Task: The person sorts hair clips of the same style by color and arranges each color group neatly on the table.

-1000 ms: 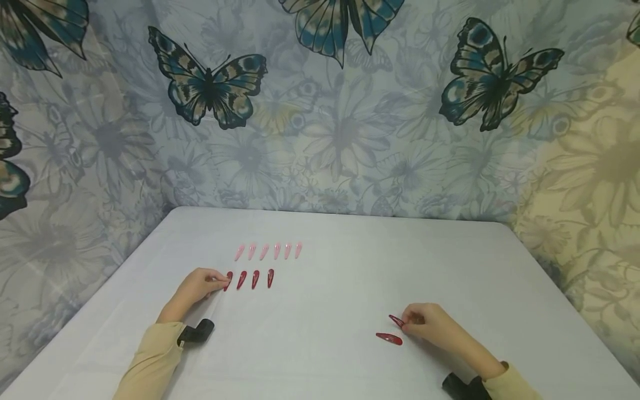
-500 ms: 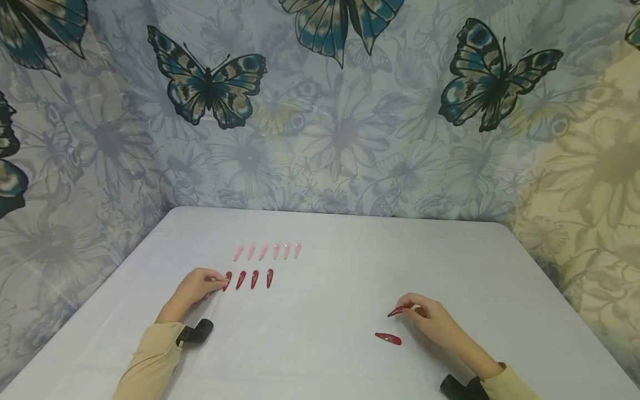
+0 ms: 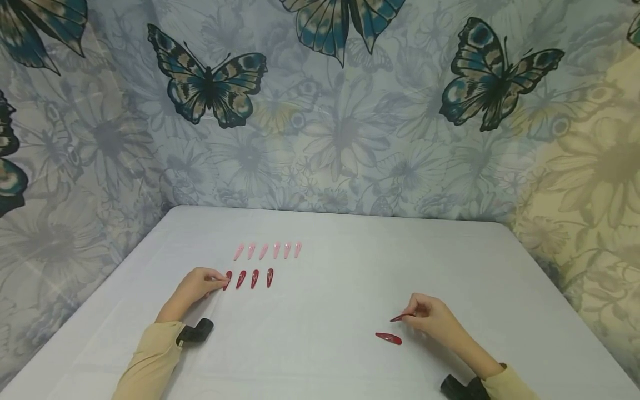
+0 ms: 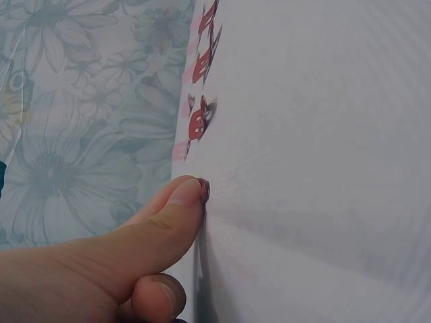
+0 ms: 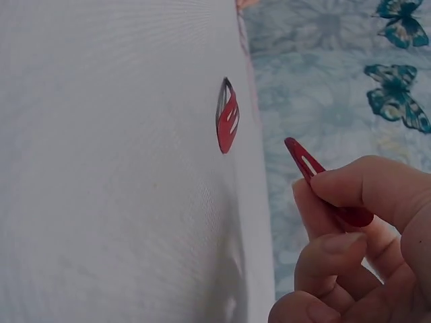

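In the head view my left hand (image 3: 196,284) pinches the leftmost red snap hair clip of a row between thumb and finger, at the table surface. Only part of this clip (image 4: 205,190) shows past the thumb in the left wrist view. The other red clips (image 3: 255,279) of that row lie to its right. On the right, my right hand (image 3: 433,321) holds another red snap hair clip (image 5: 351,214) by thumb and fingers, above the table, its narrow end pointing away from the fingers. One loose red clip (image 3: 388,338) lies on the table just below this hand.
Behind the red row runs a row of several pink hair clips (image 3: 263,251). All lie on a white-covered table (image 3: 330,311). A wall covering with butterflies (image 3: 345,139) rises at its back edge. Each wrist carries a black camera mount (image 3: 197,331).
My right hand has lifted its red clip off the table and turned it, rising and then dipping slightly. The left hand stays on its clip.
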Demonstrator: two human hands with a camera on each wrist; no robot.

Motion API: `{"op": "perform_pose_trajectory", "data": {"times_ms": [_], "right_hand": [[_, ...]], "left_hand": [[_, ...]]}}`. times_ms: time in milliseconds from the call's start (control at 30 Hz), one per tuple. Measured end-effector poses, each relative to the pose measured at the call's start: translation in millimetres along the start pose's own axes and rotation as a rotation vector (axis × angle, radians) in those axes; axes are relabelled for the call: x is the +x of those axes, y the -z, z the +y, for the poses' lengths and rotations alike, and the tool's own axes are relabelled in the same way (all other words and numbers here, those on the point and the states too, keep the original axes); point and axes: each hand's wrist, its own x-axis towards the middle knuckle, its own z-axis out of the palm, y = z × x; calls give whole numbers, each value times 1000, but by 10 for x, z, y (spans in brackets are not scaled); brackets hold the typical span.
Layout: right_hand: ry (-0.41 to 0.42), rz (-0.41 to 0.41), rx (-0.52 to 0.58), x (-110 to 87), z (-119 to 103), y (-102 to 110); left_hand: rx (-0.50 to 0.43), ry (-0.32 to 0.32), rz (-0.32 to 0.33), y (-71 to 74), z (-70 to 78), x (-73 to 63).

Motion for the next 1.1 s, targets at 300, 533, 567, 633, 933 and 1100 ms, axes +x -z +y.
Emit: {"op": "perform_pose_trajectory", "data": {"times_ms": [300, 533, 567, 633, 933, 1100], "right_hand": [[44, -3, 35, -7, 21, 8], [70, -33, 14, 7, 28, 38], [83, -38, 3, 13, 26, 40], [101, -54, -21, 28, 21, 38], [-1, -61, -144, 101, -82, 15], [-58, -114, -117, 187, -109, -5]], "left_hand": [[-20, -13, -8, -15, 8, -7], [-17, -26, 2, -42, 32, 24], [-17, -26, 2, -46, 37, 23], [-18, -18, 0, -52, 42, 22], [-1, 8, -7, -39, 3, 15], [7, 5, 0, -11, -24, 9]]}}
